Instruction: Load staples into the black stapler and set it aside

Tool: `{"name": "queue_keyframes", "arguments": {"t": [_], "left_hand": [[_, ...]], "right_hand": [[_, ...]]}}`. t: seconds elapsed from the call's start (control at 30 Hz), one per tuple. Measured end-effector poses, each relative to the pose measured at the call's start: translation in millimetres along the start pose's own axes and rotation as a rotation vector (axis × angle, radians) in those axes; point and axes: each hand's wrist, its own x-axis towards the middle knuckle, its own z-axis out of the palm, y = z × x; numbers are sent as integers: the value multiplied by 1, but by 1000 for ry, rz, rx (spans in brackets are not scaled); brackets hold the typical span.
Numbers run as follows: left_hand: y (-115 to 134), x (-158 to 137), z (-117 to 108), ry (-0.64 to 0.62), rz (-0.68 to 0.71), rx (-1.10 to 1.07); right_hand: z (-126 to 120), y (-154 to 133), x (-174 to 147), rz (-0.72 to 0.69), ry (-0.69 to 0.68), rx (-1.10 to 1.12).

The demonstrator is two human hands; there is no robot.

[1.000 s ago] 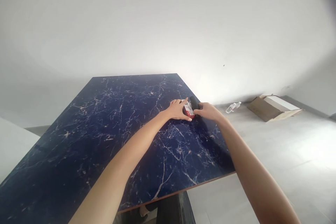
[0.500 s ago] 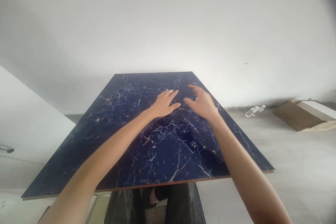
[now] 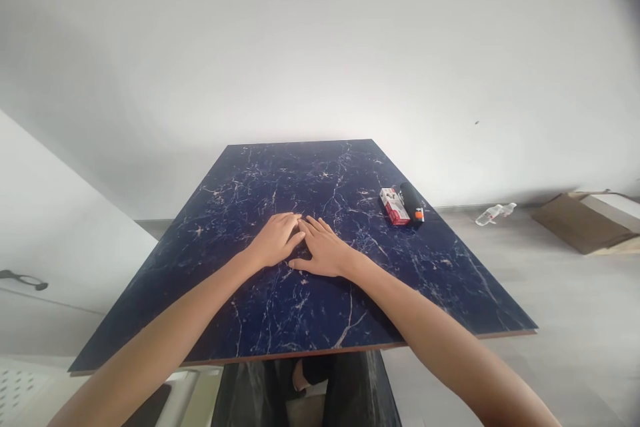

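My left hand (image 3: 275, 240) rests on the blue marbled tabletop (image 3: 280, 180), palm down with its fingers stretched out and nothing in it. Beside it lies my right hand (image 3: 324, 250), flat on the same surface, fingers extended and holding nothing. Their fingertips meet near the middle of the table. Toward the right edge sit a small red and white box (image 3: 395, 207) and, touching or very close to it, a black cylindrical object (image 3: 412, 203) with an orange spot at its near end.
A white wall (image 3: 310, 47) rises behind the table. On the floor at right lie a clear plastic bottle (image 3: 494, 214) and a brown cardboard box (image 3: 575, 220). At left stands a white panel (image 3: 55, 213) with a dark handle (image 3: 23, 279). My legs (image 3: 250, 393) are below the near edge.
Both hands have come down and nearer to me onto the tabletop, the right one moving left. The small box and black cylinder, earlier almost wholly hidden behind the right hand, now show.
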Motion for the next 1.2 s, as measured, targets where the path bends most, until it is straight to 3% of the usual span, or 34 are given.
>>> {"name": "queue_keyframes", "arguments": {"t": [0.27, 1.2], "left_hand": [[-8, -4, 9, -111, -3, 24], [-11, -5, 13, -36, 29, 41]], "right_hand": [[-3, 14, 6, 97, -53, -47], [-3, 18, 7, 94, -54, -99]]}}
